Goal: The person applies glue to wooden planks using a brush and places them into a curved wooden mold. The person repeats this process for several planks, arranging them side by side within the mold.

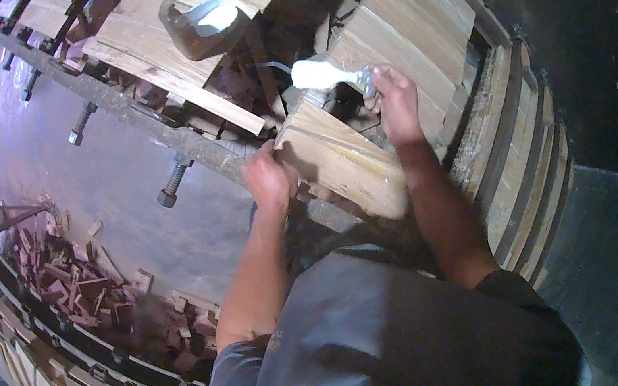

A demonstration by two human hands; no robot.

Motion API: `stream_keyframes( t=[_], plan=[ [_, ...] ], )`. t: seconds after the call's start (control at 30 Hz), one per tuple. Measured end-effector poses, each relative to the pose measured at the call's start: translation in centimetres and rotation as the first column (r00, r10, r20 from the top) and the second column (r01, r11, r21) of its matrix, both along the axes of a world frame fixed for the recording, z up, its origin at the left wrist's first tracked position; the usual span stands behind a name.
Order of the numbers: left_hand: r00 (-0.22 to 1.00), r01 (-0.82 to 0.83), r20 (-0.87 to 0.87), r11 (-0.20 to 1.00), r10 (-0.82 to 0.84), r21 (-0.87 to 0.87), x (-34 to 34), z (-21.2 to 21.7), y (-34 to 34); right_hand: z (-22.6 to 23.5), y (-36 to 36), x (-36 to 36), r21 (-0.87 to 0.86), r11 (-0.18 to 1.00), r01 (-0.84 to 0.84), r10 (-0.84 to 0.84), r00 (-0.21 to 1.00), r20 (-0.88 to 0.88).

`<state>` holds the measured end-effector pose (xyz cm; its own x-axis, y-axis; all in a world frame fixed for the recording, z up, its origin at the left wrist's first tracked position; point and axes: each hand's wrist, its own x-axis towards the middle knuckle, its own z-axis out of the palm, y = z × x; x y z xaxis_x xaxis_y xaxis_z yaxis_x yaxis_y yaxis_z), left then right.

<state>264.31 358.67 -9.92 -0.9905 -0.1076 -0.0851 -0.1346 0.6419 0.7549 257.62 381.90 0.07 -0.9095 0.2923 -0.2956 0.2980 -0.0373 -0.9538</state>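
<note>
My right hand (397, 100) is closed round the handle end of what looks like a brush (323, 73), its wide part coated bright white. The brush is held over the far end of a short stack of light wooden boards (344, 158). At the left edge of that stack, my left hand (269, 177) grips the boards, its fingers partly hidden. Beyond both hands, a brown, cut-open container (205, 34) with white, glue-like stuff inside sits tilted on pale planks (146, 52).
A metal clamp bar (123, 105) with large bolts (175, 181) runs along the left. Joined wooden panels (404, 30) lie at the far right, above stacked boards (510, 151). Wood offcuts (96, 286) are heaped on the floor at left, beside a rail with clamps (56, 342).
</note>
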Motion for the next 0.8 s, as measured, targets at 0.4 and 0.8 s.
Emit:
stream_keyframes(
  t=[0.4,0.8],
  plan=[
    [0.956,0.076,0.286,0.997,-0.071,-0.007,0.0,-1.5,-0.3,-2.6,-3.7,7.4,0.652,0.758,0.007,0.040,0.998,-0.057],
    [0.951,-0.106,0.309,0.923,-0.015,0.371,-0.3,-6.6,-1.0,-3.1,3.2,14.6,0.763,0.635,0.119,-0.080,0.993,-0.089]
  ],
)
